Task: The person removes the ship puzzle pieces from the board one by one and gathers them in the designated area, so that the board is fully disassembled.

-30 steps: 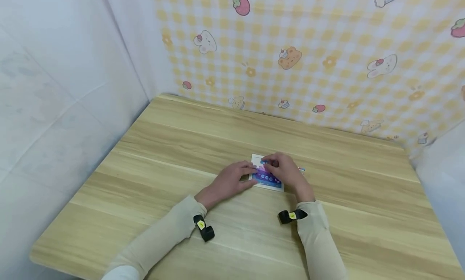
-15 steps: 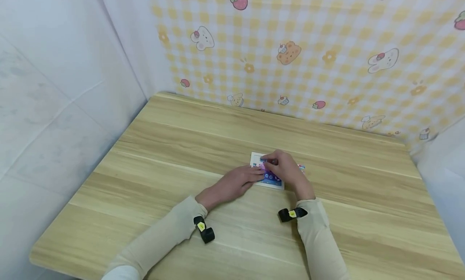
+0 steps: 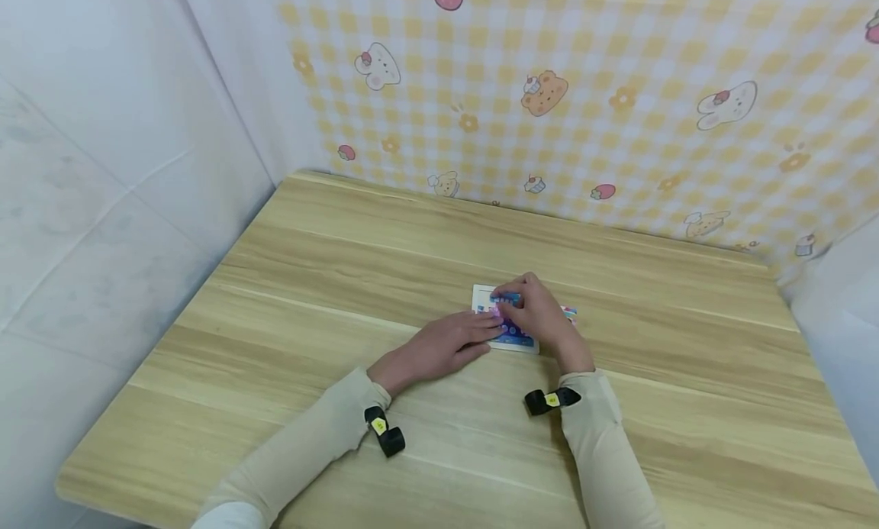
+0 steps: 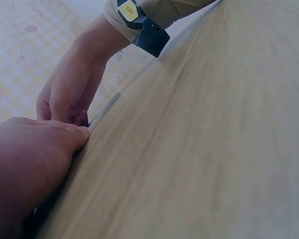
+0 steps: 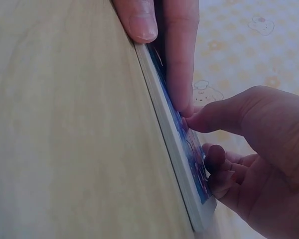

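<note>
A thin flat picture puzzle with a white border and blue-purple print lies on the table. In the head view my left hand lies across its left part, straight fingers pressing on the picture. My right hand reaches over the upper right part, with thumb and index finger around a small blue puzzle piece at the picture's top. The right wrist view has the right thumb down on the print beside the left fingertips, the other fingers curled by the board's edge. My right hand covers much of the picture.
Small colourful bits, perhaps more pieces, show just right of my right hand. The wood-grain table extends around the board. A yellow checked curtain hangs behind it and a white wall covering stands at left.
My left hand has slid right, from the board's left edge onto the picture, its fingers coming together. My right hand stays near the top, and more of the blue piece shows.
</note>
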Action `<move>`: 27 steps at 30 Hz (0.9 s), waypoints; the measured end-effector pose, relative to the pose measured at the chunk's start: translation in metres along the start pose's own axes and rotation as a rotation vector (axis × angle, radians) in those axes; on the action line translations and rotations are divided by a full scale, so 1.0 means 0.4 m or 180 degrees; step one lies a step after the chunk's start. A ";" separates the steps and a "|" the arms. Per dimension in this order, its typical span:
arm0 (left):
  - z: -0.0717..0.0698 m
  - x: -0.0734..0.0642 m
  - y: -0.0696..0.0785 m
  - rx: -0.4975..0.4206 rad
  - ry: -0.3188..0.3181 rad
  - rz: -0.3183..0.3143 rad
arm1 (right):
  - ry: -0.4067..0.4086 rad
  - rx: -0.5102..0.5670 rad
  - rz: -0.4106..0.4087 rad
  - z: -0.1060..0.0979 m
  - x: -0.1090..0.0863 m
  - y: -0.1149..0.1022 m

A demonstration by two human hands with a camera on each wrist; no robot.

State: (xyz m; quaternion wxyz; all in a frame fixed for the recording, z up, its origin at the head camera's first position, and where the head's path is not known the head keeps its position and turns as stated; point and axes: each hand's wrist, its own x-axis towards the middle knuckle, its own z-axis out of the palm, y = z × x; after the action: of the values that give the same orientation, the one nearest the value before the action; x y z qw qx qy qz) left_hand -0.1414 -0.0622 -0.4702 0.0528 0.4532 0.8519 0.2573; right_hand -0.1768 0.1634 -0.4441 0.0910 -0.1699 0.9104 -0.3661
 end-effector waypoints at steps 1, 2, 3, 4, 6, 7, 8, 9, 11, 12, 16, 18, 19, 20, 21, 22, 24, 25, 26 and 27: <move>0.000 0.000 0.000 -0.0005 -0.0003 -0.0004 | -0.0008 0.0005 0.0002 0.000 0.000 0.000; 0.000 0.000 -0.001 -0.0010 -0.0007 -0.0006 | -0.0009 0.0004 0.0003 0.000 0.000 -0.001; 0.000 0.000 -0.001 -0.0016 -0.0008 -0.0012 | -0.0007 0.0010 0.0002 0.000 0.001 -0.001; 0.000 0.000 -0.001 -0.0022 -0.0008 -0.0017 | -0.0005 0.0011 0.0001 0.000 0.001 -0.001; 0.000 0.001 0.000 -0.0034 -0.0016 -0.0035 | 0.0003 0.0010 -0.0019 -0.001 0.002 0.002; -0.001 0.001 0.000 -0.0039 -0.0020 -0.0044 | 0.0014 0.0016 -0.0030 -0.001 0.003 0.003; -0.001 0.001 0.000 -0.0046 -0.0027 -0.0058 | 0.0023 0.0024 -0.0044 -0.002 0.004 0.004; -0.002 0.001 0.000 -0.0053 -0.0027 -0.0065 | 0.0030 0.0032 -0.0058 -0.002 0.005 0.006; -0.003 0.000 0.000 -0.0068 -0.0035 -0.0082 | 0.0050 0.0039 -0.0074 -0.004 0.009 0.011; -0.003 0.000 0.000 -0.0073 -0.0042 -0.0090 | 0.0056 0.0041 -0.0053 -0.005 0.010 0.014; -0.005 0.001 -0.001 -0.0070 -0.0069 -0.0095 | 0.0094 0.0066 0.0074 -0.012 0.013 0.022; -0.005 0.001 -0.001 -0.0078 -0.0083 -0.0105 | 0.0104 0.0081 0.0130 -0.016 0.012 0.022; -0.005 0.001 -0.001 -0.0084 -0.0084 -0.0112 | 0.0110 0.0094 0.0136 -0.017 0.012 0.021; -0.005 0.001 -0.001 -0.0088 -0.0082 -0.0118 | 0.0115 0.0110 0.0135 -0.019 0.011 0.021; -0.005 0.000 -0.001 -0.0094 -0.0083 -0.0127 | 0.0119 0.0126 0.0126 -0.020 0.010 0.021; -0.004 0.000 -0.001 -0.0099 -0.0081 -0.0137 | 0.0127 0.0151 0.0131 -0.020 0.008 0.021; -0.004 0.000 -0.001 -0.0104 -0.0078 -0.0154 | 0.0136 0.0232 0.0121 -0.023 0.007 0.023; -0.003 -0.001 -0.001 -0.0102 -0.0079 -0.0163 | 0.0145 0.0270 0.0114 -0.025 0.006 0.025; -0.003 -0.001 -0.002 -0.0099 -0.0084 -0.0170 | 0.0158 0.0314 0.0117 -0.026 0.005 0.027; -0.003 -0.001 -0.002 -0.0102 -0.0084 -0.0177 | 0.0176 0.0355 0.0120 -0.028 0.005 0.029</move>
State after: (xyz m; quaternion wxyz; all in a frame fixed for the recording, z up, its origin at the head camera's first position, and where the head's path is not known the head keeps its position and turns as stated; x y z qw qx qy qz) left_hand -0.1421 -0.0633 -0.4697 0.0785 0.4318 0.8591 0.2634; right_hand -0.1847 0.1776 -0.4443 0.0821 -0.1373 0.8938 -0.4190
